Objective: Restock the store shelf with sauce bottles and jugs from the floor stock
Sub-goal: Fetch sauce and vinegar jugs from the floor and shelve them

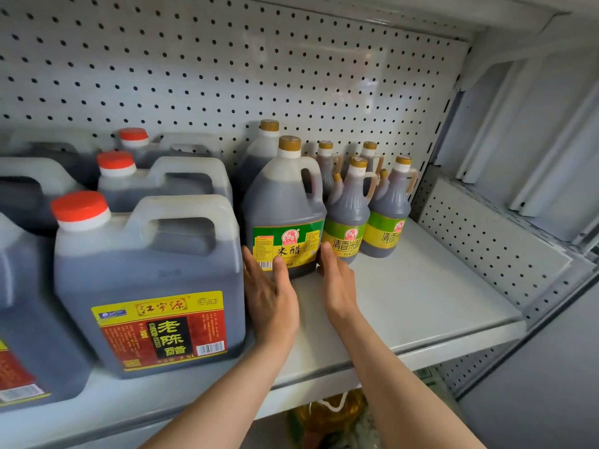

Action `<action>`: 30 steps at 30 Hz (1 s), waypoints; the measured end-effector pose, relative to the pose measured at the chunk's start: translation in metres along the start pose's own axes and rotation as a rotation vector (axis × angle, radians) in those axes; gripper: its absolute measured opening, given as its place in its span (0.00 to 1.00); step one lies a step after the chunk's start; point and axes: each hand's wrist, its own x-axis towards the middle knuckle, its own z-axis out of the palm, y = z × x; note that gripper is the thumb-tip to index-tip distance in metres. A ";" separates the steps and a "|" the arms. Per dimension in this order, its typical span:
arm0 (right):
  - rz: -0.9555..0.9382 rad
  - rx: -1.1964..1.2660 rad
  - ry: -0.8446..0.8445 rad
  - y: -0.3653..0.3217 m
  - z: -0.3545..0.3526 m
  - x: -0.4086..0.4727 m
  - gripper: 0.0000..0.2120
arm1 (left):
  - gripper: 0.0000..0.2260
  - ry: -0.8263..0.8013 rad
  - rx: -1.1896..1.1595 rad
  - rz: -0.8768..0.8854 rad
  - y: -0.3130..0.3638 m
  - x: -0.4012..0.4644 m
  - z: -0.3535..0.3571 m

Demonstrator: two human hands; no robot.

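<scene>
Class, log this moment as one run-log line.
left hand: touching gold-capped jug | right hand: touching jug base | jug: upright on shelf

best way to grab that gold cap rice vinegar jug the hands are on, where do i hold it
Probably by the loop handle on the right shoulder of the rice vinegar jug, coming from the front right. The red-cap jug crowds its left side and slim bottles stand close on the right, so the body is hard to wrap.
</scene>
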 end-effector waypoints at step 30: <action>-0.318 -0.082 0.256 -0.065 -0.018 0.001 0.18 | 0.25 -0.234 -0.161 0.012 0.077 -0.016 -0.027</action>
